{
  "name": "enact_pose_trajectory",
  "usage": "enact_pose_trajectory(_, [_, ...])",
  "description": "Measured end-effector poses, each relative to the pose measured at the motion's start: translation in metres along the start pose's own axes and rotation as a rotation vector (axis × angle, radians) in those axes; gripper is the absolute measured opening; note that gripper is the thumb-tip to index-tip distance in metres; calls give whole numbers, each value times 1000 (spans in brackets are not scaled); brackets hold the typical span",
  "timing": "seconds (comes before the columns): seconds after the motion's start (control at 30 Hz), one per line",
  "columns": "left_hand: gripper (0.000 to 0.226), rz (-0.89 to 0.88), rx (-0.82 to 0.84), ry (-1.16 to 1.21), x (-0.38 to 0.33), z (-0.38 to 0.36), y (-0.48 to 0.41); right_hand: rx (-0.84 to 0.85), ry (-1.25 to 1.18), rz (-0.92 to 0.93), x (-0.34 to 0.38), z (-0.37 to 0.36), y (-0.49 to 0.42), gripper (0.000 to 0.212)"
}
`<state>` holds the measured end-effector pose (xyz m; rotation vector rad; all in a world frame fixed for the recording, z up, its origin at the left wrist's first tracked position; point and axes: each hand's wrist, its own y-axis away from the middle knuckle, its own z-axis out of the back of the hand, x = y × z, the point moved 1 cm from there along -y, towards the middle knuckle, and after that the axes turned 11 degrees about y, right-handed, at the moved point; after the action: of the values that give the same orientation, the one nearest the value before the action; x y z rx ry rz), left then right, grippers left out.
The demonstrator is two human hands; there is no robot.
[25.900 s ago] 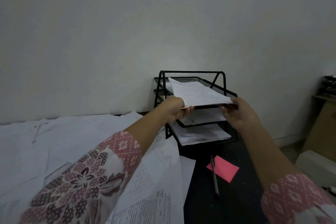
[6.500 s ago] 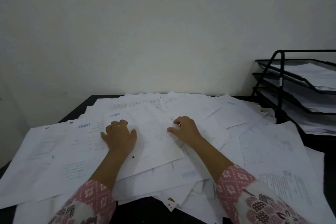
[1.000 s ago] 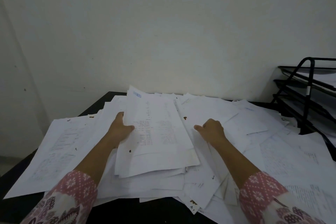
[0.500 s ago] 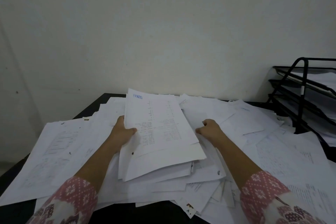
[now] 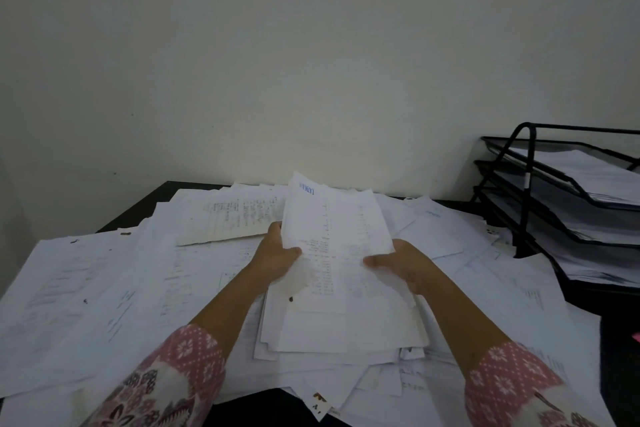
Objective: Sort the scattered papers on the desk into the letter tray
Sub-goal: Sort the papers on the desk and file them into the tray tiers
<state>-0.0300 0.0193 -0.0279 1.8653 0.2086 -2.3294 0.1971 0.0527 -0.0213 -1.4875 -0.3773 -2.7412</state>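
Left hand (image 5: 278, 255): grips paper stack's (image 5: 341, 253) left edge
Right hand (image 5: 403, 262): thumb pinches stack's right edge
Stack: between both hands, above scattered papers (image 5: 138, 288)

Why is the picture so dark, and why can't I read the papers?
Head view: the room light is dim and even, so the white stack of papers looks grey; head view again: its print is too small and soft to read, bar a blue heading at the top; the letter tray is cut off by the right edge.
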Motion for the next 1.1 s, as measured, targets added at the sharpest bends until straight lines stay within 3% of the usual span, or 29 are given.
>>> enact_pose_trajectory(0.17, [40,-47,-16,-118,2,-6,-3,-66,62,-10,-10,10,-1,50])
enact_pose_trajectory(0.27, [37,-74,-216,-329,7,2,-8,-113,41,2,-17,22,-1,51])
enact_pose_trajectory(0.37, [47,64,-331,-620,8,10,-9,-154,4,2,-24,34,-1,55])
enact_pose_trajectory(0.53, [61,179,-289,-668,5,5,-9,-175,-68,17,-31,48,0,58])
enact_pose_trajectory(0.67, [54,195,-192,-726,0,0,-9,-201,-69,11,-36,53,2,62])
enact_pose_trajectory(0.8, [51,151,-79,-871,3,-11,-7,-153,-35,17,-41,47,5,57])
enact_pose_trajectory(1.0, [46,51,-57,-851,5,-25,-7,-128,30,90,-29,26,10,50])
enact_pose_trajectory(1.1, [40,-1,-58,-823,5,-22,-8,-97,46,118,-21,16,10,58])
